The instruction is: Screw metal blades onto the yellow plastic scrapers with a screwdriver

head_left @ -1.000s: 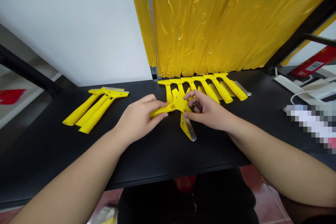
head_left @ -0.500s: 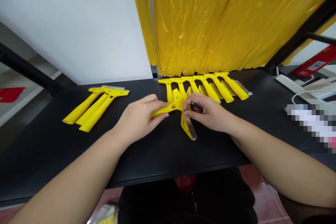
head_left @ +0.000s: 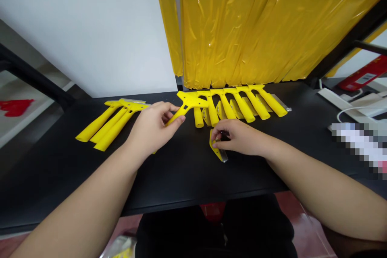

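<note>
Through the head camera I look forward and down at two bare hands over a black tabletop (head_left: 175, 181). The left hand (head_left: 154, 125) grasps a yellow scraper handle (head_left: 190, 101), thumb on the near side and fingers curled on the far side. Its wide, forked head slants up and to the right, in the middle of my view, and overlaps the left end of a row of handles; I cannot tell whether they touch.

The right hand (head_left: 238, 138) is lower, just right of centre, with fingers bent over a yellow plate (head_left: 213, 150) with a silver blade (head_left: 224, 155) along its right edge. The plate lies slanted, partly covered by the fingers. I cannot tell whether they grip it or only rest there. Something dark shows between them, too hidden for me to name.

Behind the hands, the row of six yellow handles (head_left: 246, 109) leans side by side, with bladed plates (head_left: 238, 108) showing between them. To the left, near the left hand, three yellow scrapers (head_left: 113, 129) lie close together with their heads pointing away from me. At the back stand a white panel (head_left: 99, 28) and yellow plastic sheeting (head_left: 242, 28).
</note>
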The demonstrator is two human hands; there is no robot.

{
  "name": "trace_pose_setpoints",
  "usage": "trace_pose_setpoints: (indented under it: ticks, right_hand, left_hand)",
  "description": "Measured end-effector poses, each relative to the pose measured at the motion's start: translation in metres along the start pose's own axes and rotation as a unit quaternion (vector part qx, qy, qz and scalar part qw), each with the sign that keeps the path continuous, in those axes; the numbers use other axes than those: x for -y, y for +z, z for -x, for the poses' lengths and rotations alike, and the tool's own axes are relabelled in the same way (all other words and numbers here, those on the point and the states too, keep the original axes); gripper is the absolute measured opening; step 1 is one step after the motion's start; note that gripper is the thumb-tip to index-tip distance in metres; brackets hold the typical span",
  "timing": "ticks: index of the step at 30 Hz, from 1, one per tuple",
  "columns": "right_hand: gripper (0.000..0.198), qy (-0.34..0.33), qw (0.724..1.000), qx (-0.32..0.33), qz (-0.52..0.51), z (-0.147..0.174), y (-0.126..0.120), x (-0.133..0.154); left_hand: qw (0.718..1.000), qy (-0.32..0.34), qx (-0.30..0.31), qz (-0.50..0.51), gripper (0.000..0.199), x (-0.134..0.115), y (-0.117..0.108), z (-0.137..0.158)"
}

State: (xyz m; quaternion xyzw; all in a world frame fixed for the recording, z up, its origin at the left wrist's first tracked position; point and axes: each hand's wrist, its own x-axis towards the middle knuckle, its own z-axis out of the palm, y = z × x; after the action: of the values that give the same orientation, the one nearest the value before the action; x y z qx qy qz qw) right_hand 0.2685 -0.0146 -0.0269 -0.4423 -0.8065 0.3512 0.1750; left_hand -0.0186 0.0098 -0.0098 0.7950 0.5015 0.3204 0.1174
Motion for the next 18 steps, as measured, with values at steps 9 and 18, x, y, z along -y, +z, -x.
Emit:
trace_pose_setpoints:
  ticks: [9,18]
  right_hand:
    - [0.028,0.025,0.954,-0.084,-0.288,-0.005,0.002,0.012]
    - [0.040,0.048,0.881,-0.122,-0.454,-0.004,0.000,0.017]
  left_hand:
    - [0.990,0.004,-0.005,0.142,0.029,-0.029,0.029,0.007]
    - [0.977,0.119,0.032,0.172,0.023,-0.054,0.033,0.014]
